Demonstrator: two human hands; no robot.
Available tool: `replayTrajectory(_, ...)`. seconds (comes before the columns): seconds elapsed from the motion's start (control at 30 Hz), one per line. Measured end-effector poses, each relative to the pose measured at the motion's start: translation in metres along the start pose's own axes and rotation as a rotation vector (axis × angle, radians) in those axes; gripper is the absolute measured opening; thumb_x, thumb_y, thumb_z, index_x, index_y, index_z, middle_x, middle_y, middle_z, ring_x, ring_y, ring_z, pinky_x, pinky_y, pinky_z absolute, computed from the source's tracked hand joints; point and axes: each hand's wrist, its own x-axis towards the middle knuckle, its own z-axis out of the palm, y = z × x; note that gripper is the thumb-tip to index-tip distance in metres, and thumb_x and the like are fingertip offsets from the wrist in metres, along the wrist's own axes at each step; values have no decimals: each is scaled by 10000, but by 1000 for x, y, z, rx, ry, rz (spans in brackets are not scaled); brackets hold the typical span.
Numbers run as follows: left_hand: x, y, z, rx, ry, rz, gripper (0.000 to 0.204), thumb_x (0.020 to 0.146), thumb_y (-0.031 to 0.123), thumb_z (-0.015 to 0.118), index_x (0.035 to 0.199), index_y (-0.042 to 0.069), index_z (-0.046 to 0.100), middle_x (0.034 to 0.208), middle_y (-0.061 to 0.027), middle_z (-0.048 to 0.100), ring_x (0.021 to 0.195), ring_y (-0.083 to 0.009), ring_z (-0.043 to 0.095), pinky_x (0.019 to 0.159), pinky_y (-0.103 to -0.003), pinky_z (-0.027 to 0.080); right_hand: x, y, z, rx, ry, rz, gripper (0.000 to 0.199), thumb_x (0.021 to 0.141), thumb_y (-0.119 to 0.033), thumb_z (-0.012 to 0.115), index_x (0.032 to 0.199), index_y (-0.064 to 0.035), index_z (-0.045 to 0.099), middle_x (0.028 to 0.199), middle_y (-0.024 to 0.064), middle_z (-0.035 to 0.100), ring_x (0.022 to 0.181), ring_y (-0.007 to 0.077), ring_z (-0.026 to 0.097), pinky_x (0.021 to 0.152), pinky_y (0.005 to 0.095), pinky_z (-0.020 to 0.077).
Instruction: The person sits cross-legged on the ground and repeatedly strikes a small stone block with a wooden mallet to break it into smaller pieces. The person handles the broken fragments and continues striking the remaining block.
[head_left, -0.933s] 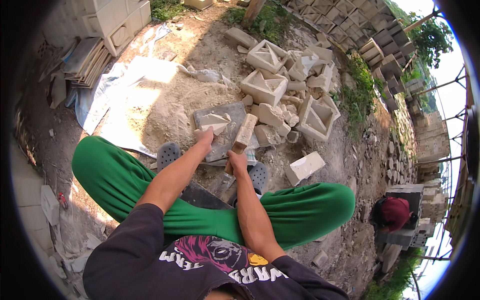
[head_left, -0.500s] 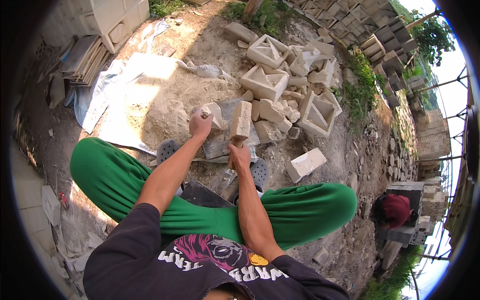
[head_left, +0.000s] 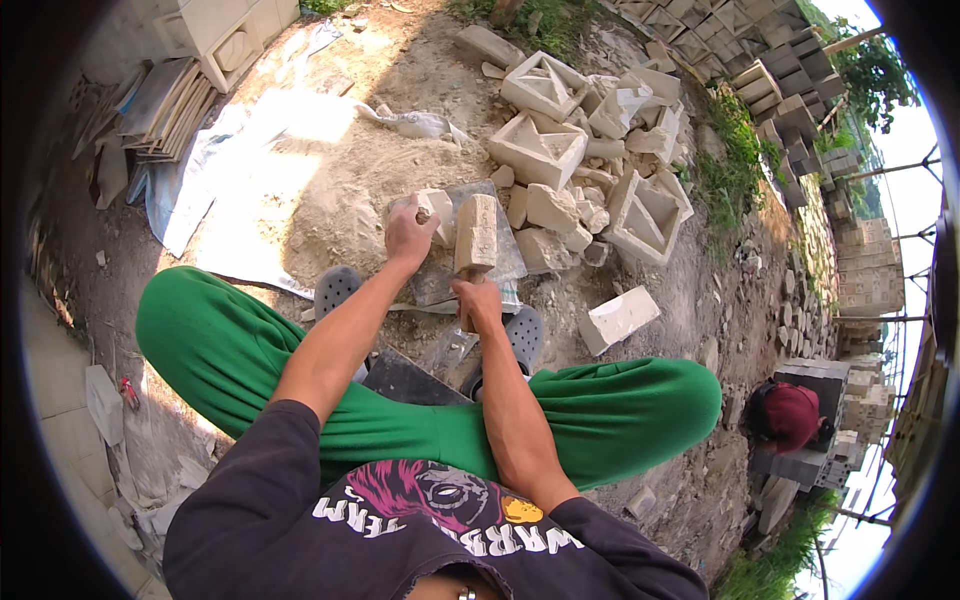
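Note:
My right hand [head_left: 479, 303] is closed around the handle of a mallet [head_left: 475, 235]. Its blocky, pale, dusty head points away from me, above a grey slab [head_left: 508, 252]. My left hand [head_left: 408, 238] is a fist against a pale stone piece [head_left: 434, 203], left of the mallet head. A small brownish end pokes out at the top of that fist; what it belongs to is hidden. Both hands are beyond my bent knees, between and just past my grey clogs [head_left: 524, 335].
Broken pale blocks and square moulded blocks [head_left: 540, 150] are heaped ahead to the right. A loose pale block [head_left: 619, 320] lies by my right knee. White sheeting [head_left: 235, 215] spreads to the left; a dark board [head_left: 410, 380] lies between my legs. A person in a red top [head_left: 790, 418] is far right.
My left fist has shifted slightly to the right and turned on the stone piece. The mallet head has moved a little to the left and nearer to me. The view has shifted slightly.

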Motion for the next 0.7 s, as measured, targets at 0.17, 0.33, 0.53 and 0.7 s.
replayTrajectory(0.17, -1, 3, 1, -3, -1, 30, 677, 831, 364, 728, 1350, -38, 562, 969, -187, 584, 986, -341, 562, 871, -427, 462, -21, -37, -13, 131, 185, -142, 260, 755, -187, 734, 850, 30, 629, 638, 79, 630, 480, 192, 619, 486, 341, 508)
replayTrajectory(0.33, -5, -2, 1, 18, 34, 86, 676, 840, 359, 719, 1364, -33, 552, 950, -169, 573, 955, -338, 560, 850, -428, 459, -17, -59, -13, 232, 246, -277, 203, 780, -165, 711, 818, 20, 637, 634, 73, 634, 485, 180, 623, 487, 331, 501)
replayTrajectory(0.53, -10, 9, -3, -3, -93, 37, 670, 867, 363, 681, 1400, -10, 524, 1085, -182, 584, 1076, -342, 556, 943, -423, 450, 21, 12, 8, -67, 49, -48, 298, 734, -227, 735, 875, 29, 677, 677, 127, 668, 541, 231, 670, 516, 369, 524)
replayTrajectory(0.7, -8, 1, -8, 9, -96, 3, 653, 875, 349, 683, 1393, -17, 527, 1056, -182, 583, 1050, -337, 560, 923, -419, 455, -15, -36, -8, 74, 99, -35, 360, 727, -279, 739, 946, 6, 723, 729, 146, 715, 633, 245, 716, 625, 368, 559)
